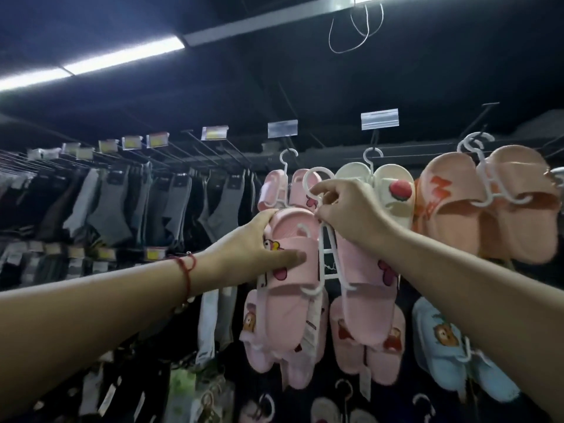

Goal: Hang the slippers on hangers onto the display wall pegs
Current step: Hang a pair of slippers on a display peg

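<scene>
Two hands raised toward a display wall of hung footwear. Left hand (pixel 259 242), at centre frame, fingers curled over the top of the left slipper of a pink slipper pair (pixel 293 282), thumb laid across its cartoon-printed strap; red string bracelet (pixel 186 270) on the wrist. Right hand (pixel 348 212), just toward 3 o'clock of the left, fingers pinched on the neck of the white plastic hanger (pixel 325 261) carrying that pair, directly below its round hook (pixel 317 181). Hook raised in front of the top row, not seen to rest on any peg. Behind the hook, toward 12 o'clock: a second pink pair (pixel 276 190) on its own hanger. Toward 2 o'clock: a cream pair with a strawberry motif (pixel 393 190), hung from a black peg (pixel 374 138) under a price-label holder (pixel 380 119). Toward 3 o'clock: a peach pair (pixel 488 206). Toward 6 o'clock, lower row: pink slippers with bear prints (pixel 366 346); toward 4 o'clock, a light-blue pair (pixel 442 343). Toward 9 o'clock: rows of grey and black socks (pixel 122 203) on wire pegs with yellow price tags (pixel 131 142). Toward 11 o'clock: a lit ceiling tube (pixel 122 56).
</scene>
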{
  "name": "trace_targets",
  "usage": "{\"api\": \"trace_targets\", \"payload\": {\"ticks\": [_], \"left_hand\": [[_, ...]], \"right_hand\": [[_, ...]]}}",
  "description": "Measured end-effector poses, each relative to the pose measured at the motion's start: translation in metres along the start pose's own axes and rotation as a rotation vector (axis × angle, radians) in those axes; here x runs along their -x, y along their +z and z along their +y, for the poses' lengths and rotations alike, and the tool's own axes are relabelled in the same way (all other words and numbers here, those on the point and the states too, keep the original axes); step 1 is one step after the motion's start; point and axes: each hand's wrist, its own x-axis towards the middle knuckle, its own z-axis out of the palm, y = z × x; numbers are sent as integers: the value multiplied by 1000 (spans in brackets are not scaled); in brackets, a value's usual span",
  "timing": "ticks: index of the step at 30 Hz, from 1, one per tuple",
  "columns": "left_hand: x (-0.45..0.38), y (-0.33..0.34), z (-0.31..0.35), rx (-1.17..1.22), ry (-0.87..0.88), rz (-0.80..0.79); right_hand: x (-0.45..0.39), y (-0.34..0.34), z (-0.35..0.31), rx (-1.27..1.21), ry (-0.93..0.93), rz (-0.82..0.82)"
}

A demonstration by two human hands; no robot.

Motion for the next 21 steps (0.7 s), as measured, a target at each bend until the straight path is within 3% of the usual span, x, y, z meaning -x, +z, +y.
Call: {"api": "trace_targets", "payload": {"ticks": [4, 12, 21], "left_hand": [[-28, -7, -37, 26, 41, 3], [-87, -44, -131, 77, 174, -53], [-124, -97, -146, 208, 296, -32]], "right_hand": [[-23, 23, -7, 121, -3, -17], [-65, 97, -15, 203, 88, 112], [-108, 117, -76, 484, 154, 212]]}}
